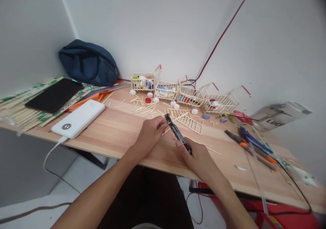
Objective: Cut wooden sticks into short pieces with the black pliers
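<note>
My right hand (195, 152) is wrapped round the handles of a dark grey multi-tool (178, 134), whose jaws point away from me to the upper left. At those jaws my left hand (152, 130) is closed in a pinch, apparently on a thin wooden stick (166, 131) that is mostly hidden by the fingers. Just beyond both hands lie flat ladder-like stick frames (191, 123). Short cut sticks (142, 108) are scattered to their left, around a red bottle cap (148, 100).
Several little stick carts (166, 90) with cap wheels line the wall. Leftward are a white power bank (78, 118), a black phone (53, 94) and a blue bag (89, 62). To the right lie orange-handled pliers (262, 157), a blue-handled tool (254, 139) and a tilted carton (280, 115).
</note>
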A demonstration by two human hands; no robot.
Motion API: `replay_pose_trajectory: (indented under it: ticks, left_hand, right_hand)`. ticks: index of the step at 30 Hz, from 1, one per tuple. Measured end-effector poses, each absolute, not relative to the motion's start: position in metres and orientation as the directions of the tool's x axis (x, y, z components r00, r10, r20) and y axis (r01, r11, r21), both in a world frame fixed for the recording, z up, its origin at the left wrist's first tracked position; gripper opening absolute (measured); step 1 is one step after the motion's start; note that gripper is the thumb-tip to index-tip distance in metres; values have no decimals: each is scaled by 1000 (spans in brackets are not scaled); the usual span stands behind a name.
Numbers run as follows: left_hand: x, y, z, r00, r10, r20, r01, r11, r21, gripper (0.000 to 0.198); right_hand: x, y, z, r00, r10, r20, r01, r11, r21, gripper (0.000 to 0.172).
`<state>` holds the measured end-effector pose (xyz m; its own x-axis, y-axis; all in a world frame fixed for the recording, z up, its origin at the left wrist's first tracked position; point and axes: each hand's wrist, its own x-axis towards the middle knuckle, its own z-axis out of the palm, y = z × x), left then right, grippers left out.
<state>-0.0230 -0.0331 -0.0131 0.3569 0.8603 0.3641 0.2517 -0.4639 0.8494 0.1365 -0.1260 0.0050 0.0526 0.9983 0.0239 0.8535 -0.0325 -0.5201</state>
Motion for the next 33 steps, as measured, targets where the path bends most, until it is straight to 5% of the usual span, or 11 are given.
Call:
replay_pose_trajectory:
  ticks: [33]
  left_hand:
    - [-52,-51,-34,258,937,234,415,-326,849,15]
  right_hand:
    - [119,-117,-6,-5,980,-201,766,-125,-630,45]
